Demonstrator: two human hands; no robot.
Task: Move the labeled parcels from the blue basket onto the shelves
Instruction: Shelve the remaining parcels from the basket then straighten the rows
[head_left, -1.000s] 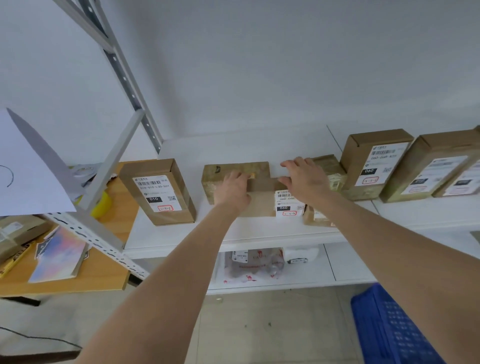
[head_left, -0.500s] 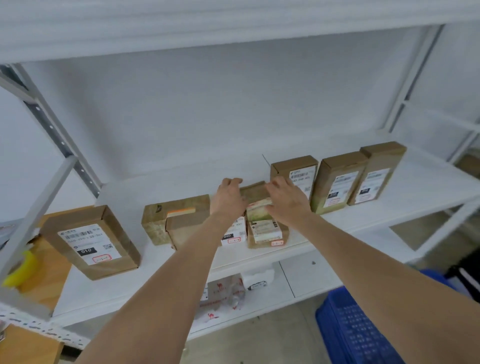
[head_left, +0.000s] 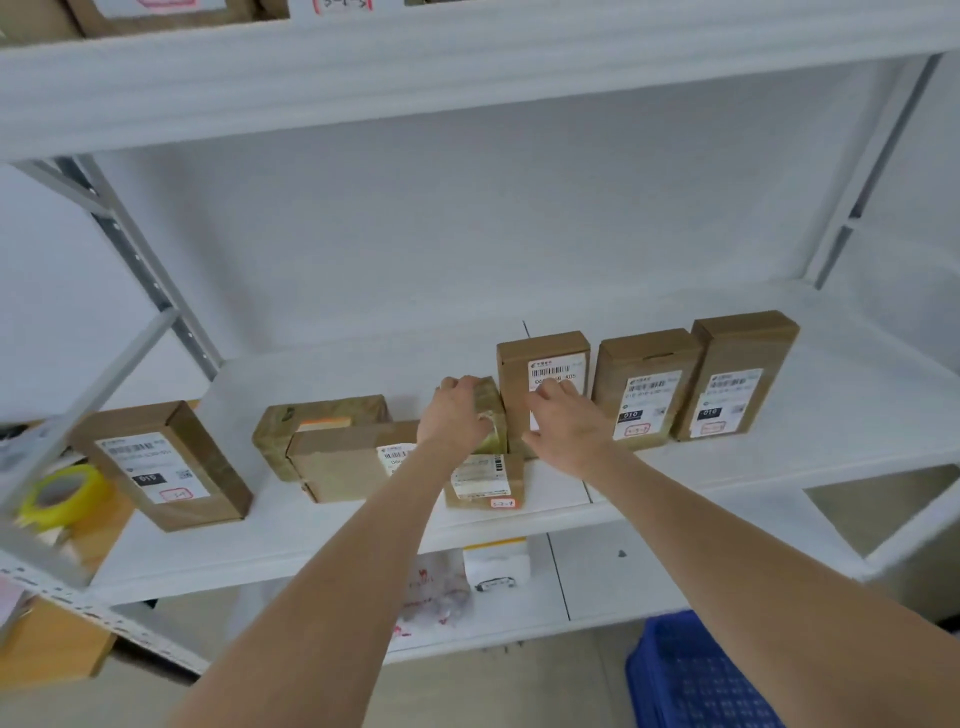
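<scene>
the left hand (head_left: 454, 415) curls over the top of a small taped parcel (head_left: 492, 410), fingers wrapped down its far side, gripping it about halfway along the middle shelf (head_left: 841, 395). just in front of it, at the shelf's front edge, lies a labelled parcel (head_left: 485, 480); whether the taped one rests on it cannot be told. the right hand (head_left: 569, 428) is loosely spread and holds nothing, with its fingertips against the label of a first upright parcel (head_left: 543, 353), which stands on the shelf. further right on the shelf stand a second upright parcel (head_left: 647, 389) and a third upright parcel (head_left: 737, 374), which touch. left of the shelf's middle a flat parcel (head_left: 343, 465) lies before a wide taped parcel (head_left: 322, 413), and a leaning parcel (head_left: 161, 462) is near the left end. below the shelf's right half only a corner of the blue basket (head_left: 696, 675) shows; its contents cannot be told.
</scene>
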